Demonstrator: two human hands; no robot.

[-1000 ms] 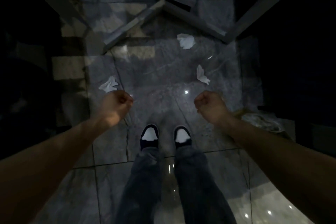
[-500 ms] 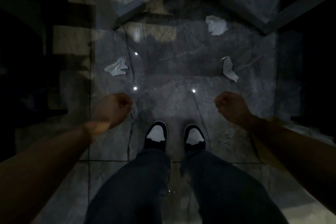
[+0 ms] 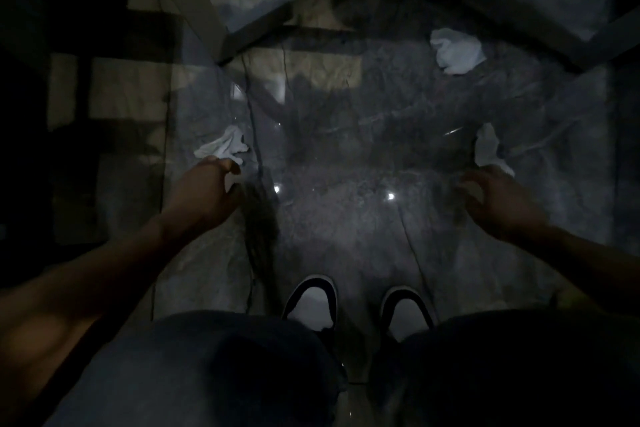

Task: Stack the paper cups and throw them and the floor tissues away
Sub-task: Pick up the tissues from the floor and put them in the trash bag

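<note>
Three crumpled white tissues lie on the dark marble floor. The left tissue (image 3: pixel 223 146) sits just beyond the fingertips of my left hand (image 3: pixel 204 192), whose fingers are apart and almost touching it. The right tissue (image 3: pixel 488 149) lies just past my right hand (image 3: pixel 498 203), which is also open with spread fingers, slightly blurred. A larger far tissue (image 3: pixel 455 51) rests further ahead near a raised floor edge. No paper cups are in view.
My knees and two dark shoes with white toes (image 3: pixel 313 303) fill the bottom of the view. A raised grey ledge (image 3: pixel 263 22) runs diagonally across the top. Dark surroundings on both sides; the glossy floor shows small light reflections.
Both fists have opened and reached down and forward to the left and right tissues. The view has dropped closer to the floor as the knees bent.
</note>
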